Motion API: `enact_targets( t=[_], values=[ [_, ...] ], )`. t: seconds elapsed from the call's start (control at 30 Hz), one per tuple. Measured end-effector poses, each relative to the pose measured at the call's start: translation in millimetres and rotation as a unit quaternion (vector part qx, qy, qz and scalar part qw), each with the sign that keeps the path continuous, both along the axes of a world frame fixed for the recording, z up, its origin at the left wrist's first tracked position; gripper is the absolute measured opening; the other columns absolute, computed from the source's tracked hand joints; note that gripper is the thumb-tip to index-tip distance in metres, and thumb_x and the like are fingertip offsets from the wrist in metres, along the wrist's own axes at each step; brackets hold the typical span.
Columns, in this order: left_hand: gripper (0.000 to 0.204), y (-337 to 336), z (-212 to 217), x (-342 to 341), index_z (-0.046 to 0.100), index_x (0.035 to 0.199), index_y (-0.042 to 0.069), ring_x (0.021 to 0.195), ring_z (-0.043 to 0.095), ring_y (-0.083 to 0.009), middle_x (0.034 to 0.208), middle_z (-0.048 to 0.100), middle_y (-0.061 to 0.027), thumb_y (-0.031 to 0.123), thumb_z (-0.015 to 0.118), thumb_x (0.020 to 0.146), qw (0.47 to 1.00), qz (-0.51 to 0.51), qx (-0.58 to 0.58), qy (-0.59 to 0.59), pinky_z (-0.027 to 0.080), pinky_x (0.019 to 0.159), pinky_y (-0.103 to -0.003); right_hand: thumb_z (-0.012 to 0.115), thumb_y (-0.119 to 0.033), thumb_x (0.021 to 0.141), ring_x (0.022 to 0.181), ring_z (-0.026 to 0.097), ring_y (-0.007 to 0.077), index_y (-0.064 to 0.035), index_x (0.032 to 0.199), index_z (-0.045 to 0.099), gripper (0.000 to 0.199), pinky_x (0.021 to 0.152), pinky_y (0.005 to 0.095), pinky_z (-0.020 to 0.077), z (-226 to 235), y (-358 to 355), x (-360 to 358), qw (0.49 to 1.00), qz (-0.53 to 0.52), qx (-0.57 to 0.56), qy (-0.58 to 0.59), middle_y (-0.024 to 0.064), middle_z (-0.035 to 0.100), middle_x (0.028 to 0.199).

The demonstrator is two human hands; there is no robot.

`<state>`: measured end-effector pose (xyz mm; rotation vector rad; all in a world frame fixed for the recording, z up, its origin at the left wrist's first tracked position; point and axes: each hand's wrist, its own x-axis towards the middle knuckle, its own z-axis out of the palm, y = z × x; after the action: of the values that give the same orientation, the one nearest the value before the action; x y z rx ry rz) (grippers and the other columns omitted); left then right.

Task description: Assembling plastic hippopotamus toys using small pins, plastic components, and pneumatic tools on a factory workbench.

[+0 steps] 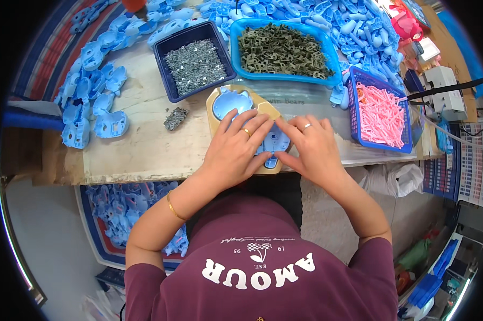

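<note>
A light-blue plastic toy shell (276, 140) lies in a tan jig (216, 109) at the table's near edge. My left hand (233, 143) rests over its left side, fingers across it and thumb at its lower end. From the other side, the bent fingers and thumb of my right hand (315, 144) grip the shell's right edge. Both hands partly cover the piece. The round, hollow part of a blue shell (232, 104) shows in the jig beyond my left fingers; whether it joins the held shell is hidden.
A dark-blue bin of small metal screws (193, 64) and a blue tray of dark metal clips (284, 51) stand beyond the jig. At right is a basket of pink plastic parts (380, 115). Blue shells (111, 124) line the left; a screw pile (175, 119) sits nearby.
</note>
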<state>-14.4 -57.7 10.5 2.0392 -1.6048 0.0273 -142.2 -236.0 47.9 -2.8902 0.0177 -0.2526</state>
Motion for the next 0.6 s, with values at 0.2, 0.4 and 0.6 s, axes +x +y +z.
enact_targets(
  t=[0.2, 0.4, 0.6],
  values=[
    [0.063, -1.8, -0.4, -0.8, 0.054, 0.139, 0.005, 0.134, 0.047, -0.0321, 0.142, 0.053, -0.0109, 0.031, 0.073, 0.086, 1.000, 0.007, 0.008, -0.011, 0.033, 0.115, -0.052, 0.082, -0.027, 0.078, 0.101, 0.061, 0.0276, -0.0084, 0.123, 0.069, 0.050, 0.083, 0.0418, 0.0450, 5.3, -21.9, 8.0, 0.997, 0.030, 0.070, 0.017, 0.0074, 0.066, 0.109],
    [0.061, -2.7, 3.5, -4.2, 0.056, 0.136, 0.003, 0.134, 0.047, -0.0308, 0.140, 0.054, -0.0107, 0.031, 0.074, 0.085, 1.000, 0.004, 0.013, -0.012, 0.031, 0.116, -0.052, 0.071, -0.018, 0.089, 0.094, 0.067, 0.0320, -0.0084, 0.106, 0.073, 0.020, 0.076, 0.0446, 0.0523, 2.1, -115.1, 65.9, 0.983, -0.157, 0.017, -0.097, 0.0117, 0.070, 0.100],
    [0.063, -0.9, 2.5, -3.9, 0.054, 0.139, 0.005, 0.134, 0.047, -0.0319, 0.141, 0.054, -0.0103, 0.029, 0.075, 0.085, 1.000, 0.007, 0.022, -0.004, 0.033, 0.116, -0.053, 0.066, -0.013, 0.090, 0.086, 0.066, 0.0354, -0.0060, 0.098, 0.067, 0.010, 0.074, 0.0468, 0.0507, -19.9, -146.3, 90.0, 0.984, -0.156, -0.073, -0.037, 0.0139, 0.069, 0.091]
  ],
)
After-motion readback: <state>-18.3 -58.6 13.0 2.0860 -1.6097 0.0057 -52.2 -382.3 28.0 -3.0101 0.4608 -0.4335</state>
